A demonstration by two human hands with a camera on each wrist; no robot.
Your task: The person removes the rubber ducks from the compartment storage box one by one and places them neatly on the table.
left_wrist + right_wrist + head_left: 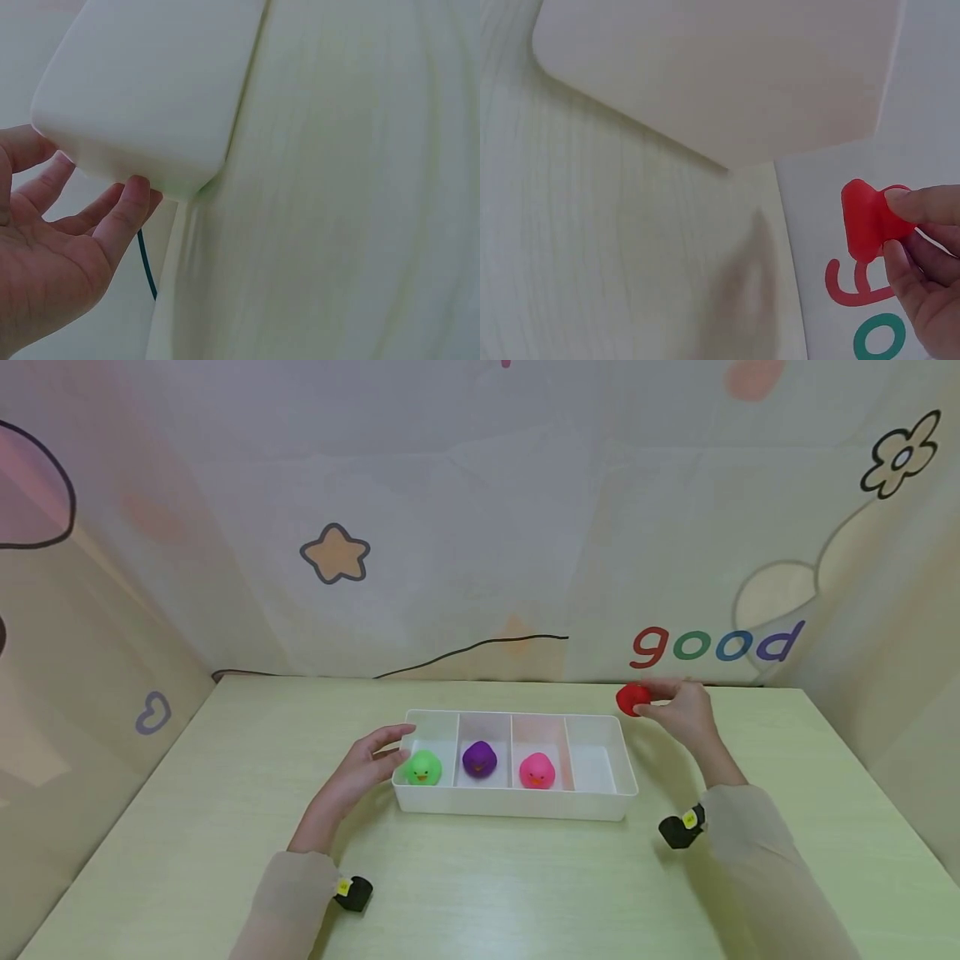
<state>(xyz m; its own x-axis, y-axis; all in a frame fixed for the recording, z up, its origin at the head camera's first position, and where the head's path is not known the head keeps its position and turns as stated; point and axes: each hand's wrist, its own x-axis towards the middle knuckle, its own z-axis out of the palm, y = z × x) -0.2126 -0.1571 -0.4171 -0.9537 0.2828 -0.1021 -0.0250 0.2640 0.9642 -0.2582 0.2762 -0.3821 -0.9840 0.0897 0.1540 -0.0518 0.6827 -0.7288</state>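
A white tray (517,806) with a row of compartments sits on the table. My left hand (367,764) rests its extended fingers on the tray's left end; in the left wrist view, fingertips (136,187) touch the outer end wall. Off the tray's far right corner, my right hand (684,714) pinches a small red rubber duck (633,699) between thumb and fingers, raised above the table in the right wrist view (864,221). From left to right, a green duck (423,767), a purple duck (480,760) and a pink duck (537,771) each occupy a compartment. The rightmost compartment holds no duck.
The pale wooden table (480,885) ends at a printed cloth backdrop (465,527) behind the tray. Similar cloth hangs on both sides. A small black device (354,893) is strapped at the left wrist, and another black device (681,828) at the right.
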